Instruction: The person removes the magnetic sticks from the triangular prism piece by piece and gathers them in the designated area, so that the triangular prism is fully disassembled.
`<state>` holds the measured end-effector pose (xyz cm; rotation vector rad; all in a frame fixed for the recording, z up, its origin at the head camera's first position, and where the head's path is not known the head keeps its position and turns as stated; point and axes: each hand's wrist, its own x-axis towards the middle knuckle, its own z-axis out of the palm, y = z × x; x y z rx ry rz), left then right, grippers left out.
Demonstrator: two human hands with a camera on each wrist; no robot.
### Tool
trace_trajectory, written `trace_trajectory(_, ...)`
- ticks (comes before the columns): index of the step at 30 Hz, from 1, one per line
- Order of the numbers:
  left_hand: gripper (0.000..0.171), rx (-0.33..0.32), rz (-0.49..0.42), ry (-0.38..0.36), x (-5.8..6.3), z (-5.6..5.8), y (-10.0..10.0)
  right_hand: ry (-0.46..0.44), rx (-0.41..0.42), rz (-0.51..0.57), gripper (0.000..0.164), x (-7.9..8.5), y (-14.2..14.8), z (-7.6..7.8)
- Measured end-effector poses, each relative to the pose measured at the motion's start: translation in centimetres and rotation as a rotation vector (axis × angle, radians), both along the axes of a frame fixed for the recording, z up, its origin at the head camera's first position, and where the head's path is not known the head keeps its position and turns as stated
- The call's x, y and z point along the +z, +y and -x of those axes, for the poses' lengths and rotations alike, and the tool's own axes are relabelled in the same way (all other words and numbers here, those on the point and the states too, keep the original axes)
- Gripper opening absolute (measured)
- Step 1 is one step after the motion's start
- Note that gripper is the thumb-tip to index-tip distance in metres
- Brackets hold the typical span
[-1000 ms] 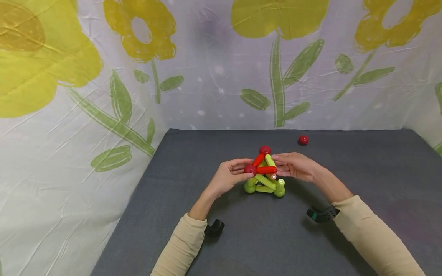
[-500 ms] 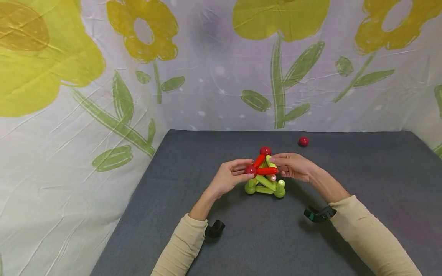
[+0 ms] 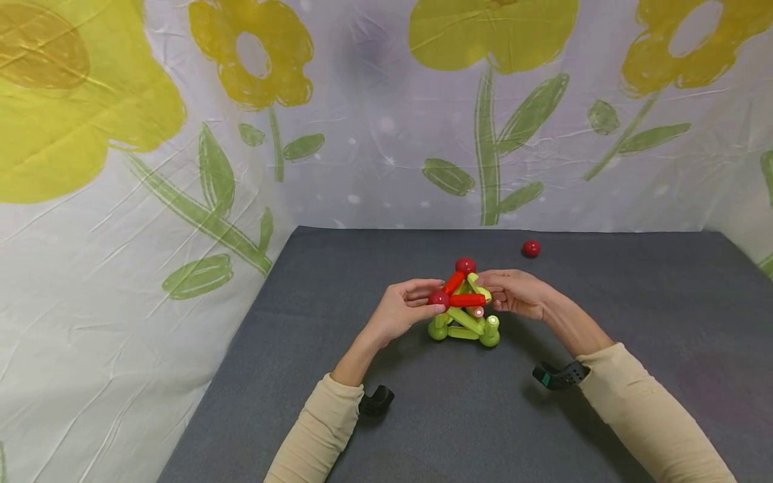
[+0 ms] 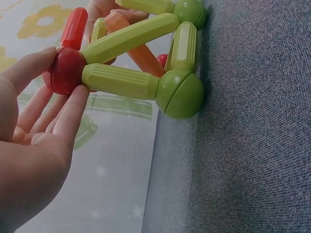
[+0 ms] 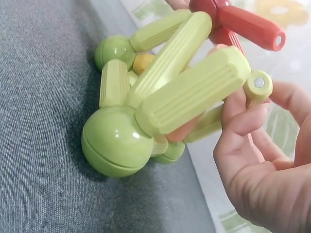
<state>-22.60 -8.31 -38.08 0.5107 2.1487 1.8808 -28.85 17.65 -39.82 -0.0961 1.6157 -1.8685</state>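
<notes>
A magnetic rod-and-ball frame stands on the dark table, with green balls point(image 4: 181, 94) at its base, yellow-green rods point(image 5: 194, 92) and an orange rod point(image 4: 136, 46). My left hand point(image 3: 395, 312) pinches a red ball point(image 4: 68, 71) at an upper corner between thumb and fingers. From that ball one red rod point(image 3: 468, 300) points right and another leads to a second red ball point(image 3: 466, 266) at the back. On the right side, my right hand point(image 3: 516, 293) holds a yellow-green rod point(image 5: 258, 85) in its fingertips; a silvery magnet shows in its end.
Behind the frame, a loose red ball point(image 3: 531, 249) lies near the back of the dark table point(image 3: 435, 416). A cloth backdrop point(image 3: 374, 134) with yellow flowers rises at the back and sides. Black bands point(image 3: 560, 376) are on both wrists.
The rod in my right hand has tilted, its near end shifting right and down beside the red rod's tip. My right fingers have shifted slightly. The left hand keeps its grip on the red ball.
</notes>
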Motion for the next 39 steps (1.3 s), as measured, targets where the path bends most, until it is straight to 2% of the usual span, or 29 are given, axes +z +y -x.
trace_trajectory(2, 0.045, -0.002, -0.001, 0.001, 0.0, 0.0, 0.0, 0.012, 0.015, -0.002, 0.044, 0.0, 0.2, 0.0)
trace_trajectory(5, 0.045, -0.003, 0.001, 0.001, -0.9, 0.6, 0.1, 0.036, 0.035, -0.019, 0.051, -0.1, 0.4, 0.1)
trace_trajectory(10, 0.047, 0.002, -0.008, 0.000, -2.3, 1.6, 0.1, 0.071, 0.083, -0.076, 0.052, -0.3, 0.7, 0.2)
trace_trajectory(14, 0.046, 0.010, -0.020, 0.005, -2.6, 1.6, 0.1, 0.094, 0.106, -0.119, 0.050, -0.4, 1.0, 0.2)
trace_trajectory(20, 0.043, 0.029, -0.013, 0.015, -2.5, 1.5, 0.0, 0.120, 0.074, -0.134, 0.048, -0.7, 2.3, 0.3)
trace_trajectory(25, 0.043, 0.029, -0.012, 0.018, -2.6, 1.5, -0.1, 0.101, 0.008, -0.109, 0.053, -1.1, 3.9, 0.5)
trace_trajectory(29, 0.044, 0.014, -0.018, 0.027, -2.7, 1.5, -0.1, 0.064, -0.091, -0.072, 0.046, -1.5, 5.0, 0.8)
trace_trajectory(34, 0.044, 0.004, -0.023, 0.026, -2.7, 1.5, -0.1, 0.064, -0.164, -0.017, 0.039, -2.3, 6.3, 1.0)
trace_trajectory(39, 0.044, 0.005, -0.025, 0.013, -2.7, 1.5, 0.0, 0.074, -0.232, 0.000, 0.055, -3.1, 7.4, 1.2)
